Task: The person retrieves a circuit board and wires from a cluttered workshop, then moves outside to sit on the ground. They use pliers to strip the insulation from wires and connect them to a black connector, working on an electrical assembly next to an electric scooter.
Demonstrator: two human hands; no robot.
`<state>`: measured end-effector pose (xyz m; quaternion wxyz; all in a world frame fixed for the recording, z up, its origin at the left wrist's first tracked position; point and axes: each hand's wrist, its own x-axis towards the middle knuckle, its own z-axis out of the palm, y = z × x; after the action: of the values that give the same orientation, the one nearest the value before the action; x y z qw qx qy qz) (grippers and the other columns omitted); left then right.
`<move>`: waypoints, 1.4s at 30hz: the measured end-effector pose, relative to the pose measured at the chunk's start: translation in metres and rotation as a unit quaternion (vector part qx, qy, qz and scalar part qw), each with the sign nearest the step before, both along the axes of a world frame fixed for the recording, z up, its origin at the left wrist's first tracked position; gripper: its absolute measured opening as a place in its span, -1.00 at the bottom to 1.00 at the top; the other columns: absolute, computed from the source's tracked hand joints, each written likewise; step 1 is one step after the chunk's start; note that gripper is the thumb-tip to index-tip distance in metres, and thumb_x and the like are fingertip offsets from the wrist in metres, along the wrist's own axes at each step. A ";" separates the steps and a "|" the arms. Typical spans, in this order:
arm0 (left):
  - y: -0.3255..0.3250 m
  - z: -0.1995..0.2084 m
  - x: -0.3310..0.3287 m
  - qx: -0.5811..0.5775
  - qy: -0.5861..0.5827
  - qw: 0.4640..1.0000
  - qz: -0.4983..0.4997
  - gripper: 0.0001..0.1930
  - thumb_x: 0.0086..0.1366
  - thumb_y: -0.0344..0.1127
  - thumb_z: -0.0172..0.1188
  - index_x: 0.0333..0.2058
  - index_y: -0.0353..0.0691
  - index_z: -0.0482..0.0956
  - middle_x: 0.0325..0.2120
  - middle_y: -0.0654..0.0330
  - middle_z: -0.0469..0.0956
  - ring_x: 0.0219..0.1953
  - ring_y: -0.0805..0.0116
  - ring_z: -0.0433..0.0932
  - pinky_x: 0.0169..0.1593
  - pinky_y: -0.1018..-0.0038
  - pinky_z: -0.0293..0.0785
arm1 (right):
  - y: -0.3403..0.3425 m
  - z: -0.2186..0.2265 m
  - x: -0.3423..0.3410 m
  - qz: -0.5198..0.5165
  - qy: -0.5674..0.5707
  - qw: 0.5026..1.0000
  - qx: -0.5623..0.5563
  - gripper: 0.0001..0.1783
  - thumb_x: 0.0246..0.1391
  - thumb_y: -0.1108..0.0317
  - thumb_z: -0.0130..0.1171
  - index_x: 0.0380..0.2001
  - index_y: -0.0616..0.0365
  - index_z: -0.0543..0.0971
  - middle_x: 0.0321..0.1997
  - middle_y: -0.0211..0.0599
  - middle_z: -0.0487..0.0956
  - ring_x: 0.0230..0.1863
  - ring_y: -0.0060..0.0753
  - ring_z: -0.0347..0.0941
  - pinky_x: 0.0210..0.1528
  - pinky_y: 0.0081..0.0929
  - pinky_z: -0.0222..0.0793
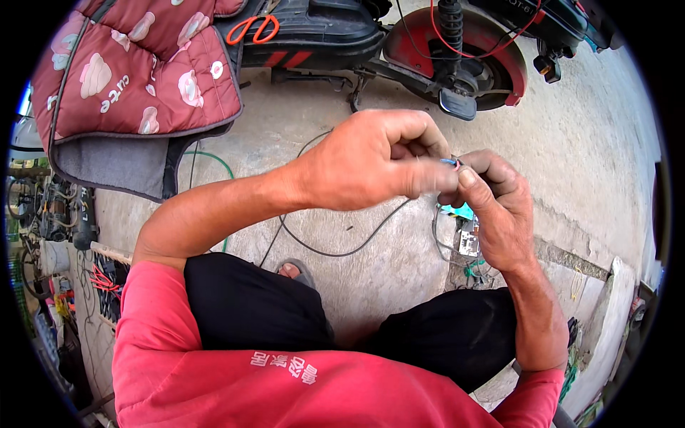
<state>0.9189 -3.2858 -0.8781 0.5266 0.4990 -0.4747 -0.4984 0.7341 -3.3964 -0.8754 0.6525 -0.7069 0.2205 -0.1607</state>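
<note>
In front of my knees, my two hands meet fingertip to fingertip over the concrete. My left hand is closed in a pinch, its thumb smeared by motion, on thin wires with a blue strand and a reddish one. From the other side, my right hand pinches the same wires between thumb and curled fingers. Most of the wire ends are hidden by the fingers. Beneath the hands a black cable loops across the ground.
An electric scooter with a red-rimmed wheel stands ahead. Orange-handled scissors rest on it, beside a quilted maroon cover. A white socket block lies below my right hand. A green cord and tools lie at the left.
</note>
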 end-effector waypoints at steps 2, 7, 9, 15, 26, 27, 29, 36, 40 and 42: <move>0.001 -0.008 0.003 -0.129 -0.184 0.974 0.021 -0.76 0.15 -0.34 0.36 -0.26 -0.31 0.54 -0.44 0.22 0.54 -0.40 0.46 0.56 -0.33 0.54 0.46 | 0.000 -0.001 0.000 0.014 -0.007 1.000 0.008 -0.75 0.28 0.27 0.07 -0.28 0.28 0.55 -0.35 -0.33 0.54 -0.30 -0.57 0.49 -0.22 -0.55 0.47; 0.000 -0.009 0.017 -0.229 -0.262 0.937 0.024 -0.83 0.12 -0.41 0.35 -0.32 -0.31 0.58 -0.46 0.16 0.53 -0.39 0.31 0.54 -0.34 0.43 0.42 | 0.004 -0.001 0.007 0.041 -0.010 0.998 0.037 -0.72 0.27 0.22 0.05 -0.31 0.27 0.53 -0.38 -0.29 0.55 -0.33 -0.52 0.49 -0.25 -0.53 0.44; -0.001 -0.009 0.023 -0.254 -0.233 0.939 -0.009 -0.83 0.12 -0.41 0.34 -0.33 -0.31 0.59 -0.45 0.16 0.54 -0.40 0.31 0.54 -0.34 0.42 0.42 | -0.004 -0.004 0.006 0.087 -0.038 0.988 0.120 -0.71 0.26 0.21 0.03 -0.32 0.26 0.52 -0.40 -0.26 0.54 -0.34 -0.47 0.50 -0.25 -0.50 0.42; -0.012 0.006 0.017 -0.268 -0.319 0.900 -0.127 -0.82 0.00 -0.35 0.39 -0.43 -0.23 0.60 -0.49 0.16 0.57 -0.43 0.15 0.55 -0.34 0.30 0.46 | -0.014 -0.002 -0.013 0.150 0.042 0.980 0.124 -0.77 0.18 0.29 0.02 -0.31 0.28 0.51 -0.40 -0.18 0.58 -0.33 -0.32 0.54 -0.22 -0.36 0.46; -0.013 0.016 0.002 0.000 -0.050 0.986 -0.160 -0.81 0.31 -0.32 0.14 -0.40 -0.35 0.51 -0.52 0.17 0.55 -0.46 0.40 0.55 -0.36 0.47 0.48 | -0.010 0.012 -0.018 0.178 0.043 0.982 0.053 -0.65 0.18 0.19 -0.02 -0.45 0.31 0.49 -0.50 -0.26 0.54 -0.42 -0.46 0.45 -0.32 -0.42 0.35; -0.012 0.012 -0.004 0.036 -0.030 0.994 -0.099 -0.79 0.35 -0.31 0.07 -0.40 -0.34 0.45 -0.53 0.20 0.51 -0.44 0.49 0.54 -0.37 0.53 0.50 | -0.007 0.012 -0.018 0.135 0.030 0.990 0.038 -0.63 0.19 0.16 -0.03 -0.44 0.32 0.49 -0.51 -0.27 0.54 -0.43 -0.46 0.44 -0.34 -0.40 0.34; -0.015 0.006 -0.006 0.023 -0.109 0.993 -0.027 -0.80 0.34 -0.31 0.09 -0.39 -0.34 0.44 -0.51 0.21 0.51 -0.43 0.52 0.53 -0.37 0.55 0.50 | -0.003 0.011 -0.010 0.065 0.045 0.997 0.003 -0.63 0.19 0.17 -0.02 -0.43 0.33 0.48 -0.51 -0.26 0.54 -0.43 -0.47 0.44 -0.34 -0.40 0.34; -0.025 0.002 -0.009 -0.035 -0.096 0.992 0.070 -0.77 0.30 -0.29 0.21 -0.26 -0.38 0.49 -0.41 0.25 0.47 -0.41 0.57 0.45 -0.32 0.61 0.42 | 0.001 -0.001 0.005 -0.022 -0.045 0.997 0.050 -0.68 0.25 0.25 -0.01 -0.34 0.37 0.50 -0.41 -0.30 0.54 -0.37 -0.54 0.43 -0.29 -0.51 0.40; -0.028 0.001 -0.010 -0.099 -0.109 0.987 0.062 -0.83 0.28 -0.34 0.22 -0.30 -0.35 0.54 -0.38 0.23 0.43 -0.38 0.52 0.43 -0.29 0.58 0.39 | -0.003 -0.009 0.005 0.009 -0.051 0.998 0.043 -0.68 0.25 0.24 0.00 -0.36 0.34 0.49 -0.44 -0.36 0.50 -0.36 -0.56 0.42 -0.28 -0.51 0.40; -0.030 0.003 -0.012 -0.145 -0.135 0.978 0.059 -0.86 0.27 -0.36 0.23 -0.31 -0.34 0.55 -0.38 0.22 0.41 -0.35 0.50 0.43 -0.29 0.58 0.38 | -0.006 -0.007 0.004 0.031 -0.051 0.996 0.070 -0.69 0.24 0.23 0.01 -0.38 0.31 0.49 -0.45 -0.38 0.48 -0.37 -0.58 0.41 -0.30 -0.52 0.39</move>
<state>0.9072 -3.3155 -0.8755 0.5527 0.5071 -0.5787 -0.3202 0.7383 -3.4023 -0.8823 0.7155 -0.6571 0.1755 -0.1598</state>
